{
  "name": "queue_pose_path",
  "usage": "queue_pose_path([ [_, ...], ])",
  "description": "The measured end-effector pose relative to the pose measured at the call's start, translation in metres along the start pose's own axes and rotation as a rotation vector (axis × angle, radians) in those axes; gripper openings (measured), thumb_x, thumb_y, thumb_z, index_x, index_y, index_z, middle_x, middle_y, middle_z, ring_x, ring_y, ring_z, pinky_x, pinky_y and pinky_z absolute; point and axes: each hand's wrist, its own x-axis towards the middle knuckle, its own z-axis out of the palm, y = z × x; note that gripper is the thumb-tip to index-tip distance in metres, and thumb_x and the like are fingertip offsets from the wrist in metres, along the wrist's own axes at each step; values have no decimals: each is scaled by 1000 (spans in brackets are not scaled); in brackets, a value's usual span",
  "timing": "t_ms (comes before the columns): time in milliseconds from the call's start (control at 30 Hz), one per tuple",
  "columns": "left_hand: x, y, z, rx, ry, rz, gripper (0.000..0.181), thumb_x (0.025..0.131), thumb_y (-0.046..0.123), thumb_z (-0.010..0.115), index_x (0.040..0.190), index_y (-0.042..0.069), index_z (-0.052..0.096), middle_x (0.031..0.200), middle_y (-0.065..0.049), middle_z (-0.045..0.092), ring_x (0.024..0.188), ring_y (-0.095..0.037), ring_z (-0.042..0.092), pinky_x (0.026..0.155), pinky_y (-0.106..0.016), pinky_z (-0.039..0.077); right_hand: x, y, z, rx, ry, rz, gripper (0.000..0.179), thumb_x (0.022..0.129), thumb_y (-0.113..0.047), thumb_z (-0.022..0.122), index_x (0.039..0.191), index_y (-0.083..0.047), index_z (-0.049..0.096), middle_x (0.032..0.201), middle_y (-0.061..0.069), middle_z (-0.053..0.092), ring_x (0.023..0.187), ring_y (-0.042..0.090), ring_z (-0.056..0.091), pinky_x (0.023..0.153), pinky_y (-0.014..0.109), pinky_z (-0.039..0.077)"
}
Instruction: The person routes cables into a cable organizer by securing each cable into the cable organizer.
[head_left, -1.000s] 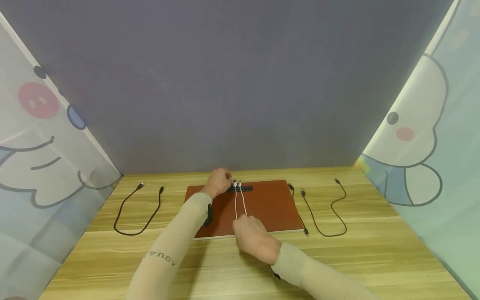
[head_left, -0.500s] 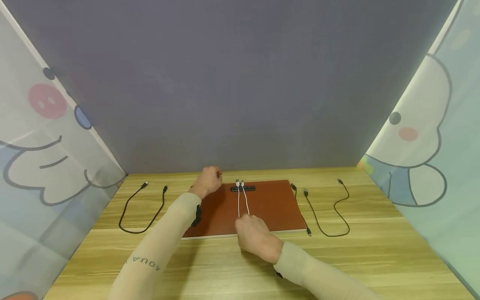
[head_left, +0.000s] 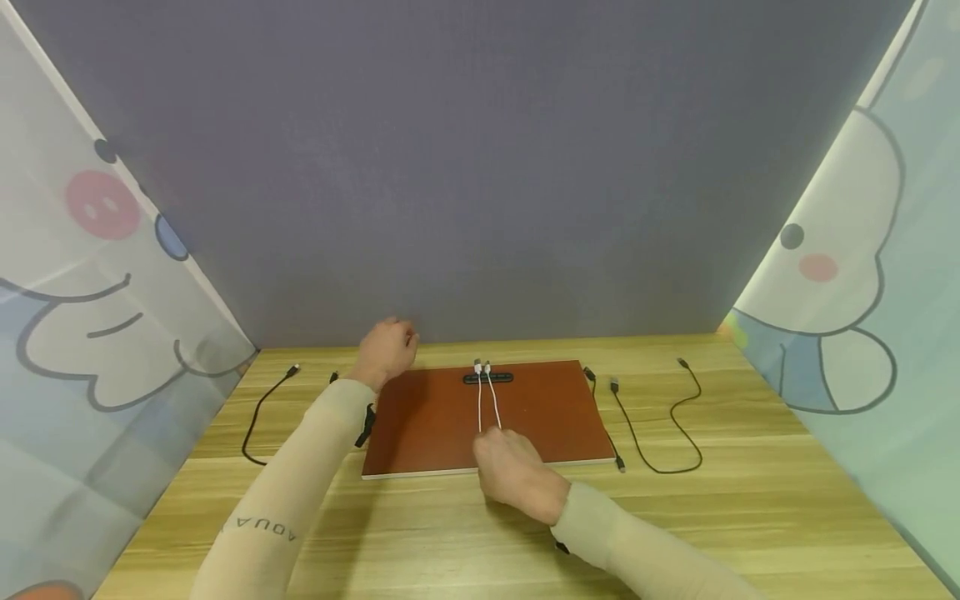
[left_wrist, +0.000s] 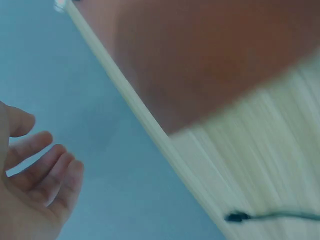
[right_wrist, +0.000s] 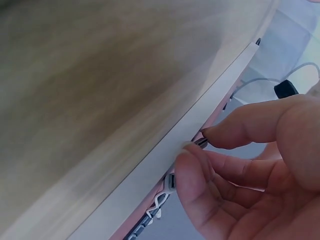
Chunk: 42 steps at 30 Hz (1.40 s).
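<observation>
My left hand [head_left: 386,352] hovers over the back left corner of a reddish-brown board [head_left: 427,433]. Its fingers are loosely bent with nothing between them, as the left wrist view shows. Two strands of white USB cable [head_left: 480,404] lie in a black cable holder [head_left: 502,377] at the board's back edge, their plugs up there. Both strands run forward to my right hand [head_left: 517,475] at the board's front edge. In the right wrist view, thumb and fingers pinch a small connector [right_wrist: 201,142]; another plug [right_wrist: 171,182] sits just beside the fingers.
A black cable [head_left: 258,417] lies left of the board, partly behind the left arm. One black cable [head_left: 617,454] runs along the board's right edge, and another [head_left: 675,425] curves further right. A grey panel [head_left: 480,208] stands behind the wooden table [head_left: 450,533].
My left hand has moved away from the cable holder, leftward to the board's back left corner, uncovering the holder. The right hand stays at the front edge with the white cable strands.
</observation>
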Motion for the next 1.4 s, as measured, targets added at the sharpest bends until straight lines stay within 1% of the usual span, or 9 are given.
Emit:
queue_pose_path([
  [167,-5,-23,-1,81,12,-16,33,105,20,51,127,-3,64,126,-24,59,120,-46,53,93,-59,50,0,2,1,5,4,4,27,82,8,65,67,-11,54,65,1,51,50,7,40,39,21,37],
  [333,-13,-42,-2,118,-22,-78,39,103,15,48,135,-6,57,140,-32,49,130,-52,44,101,-63,43,0,3,1,31,-15,9,28,84,8,64,67,-11,54,64,-1,49,50,7,38,39,21,35],
  [433,-17,-52,-1,118,-40,-125,42,101,13,47,138,-7,56,140,-34,47,130,-54,41,101,-64,43,0,4,0,58,-31,18,28,85,8,64,67,-11,55,63,-1,47,50,7,36,40,21,35],
  [600,-28,-68,0,102,-126,-222,45,98,12,50,136,-11,54,137,-38,44,128,-56,39,104,-65,39,0,4,1,61,-21,20,25,84,6,66,68,-11,56,68,1,52,52,8,40,43,23,39],
  [800,-41,-81,1,138,-250,-349,46,108,17,36,143,-11,48,141,-38,43,131,-56,40,105,-66,38,1,2,0,42,-18,28,18,84,3,68,72,-8,61,74,4,56,56,9,47,47,26,43],
  [933,-47,-89,2,210,-296,-323,44,107,11,36,137,-17,48,136,-40,48,129,-54,43,107,-62,38,1,2,-1,45,-24,32,14,83,4,69,75,-6,63,75,5,57,58,10,48,47,27,43],
  [1067,-50,-92,3,243,-298,-271,39,104,6,39,129,-21,51,127,-40,57,123,-52,52,111,-56,36,1,3,-1,49,-29,32,14,84,4,69,76,-6,63,75,4,57,58,10,47,47,26,43],
  [1300,-47,-92,3,122,-237,-324,29,99,3,50,119,-16,61,109,-35,65,97,-48,65,79,-56,56,1,4,0,47,-27,30,14,85,3,69,76,-6,64,74,4,56,57,9,47,47,26,43],
  [1400,-45,-91,2,111,-247,-309,25,98,-1,55,118,-15,61,110,-34,65,96,-46,66,77,-54,57,2,4,0,47,-25,32,14,85,3,69,76,-6,64,74,3,56,57,9,47,47,27,43],
])
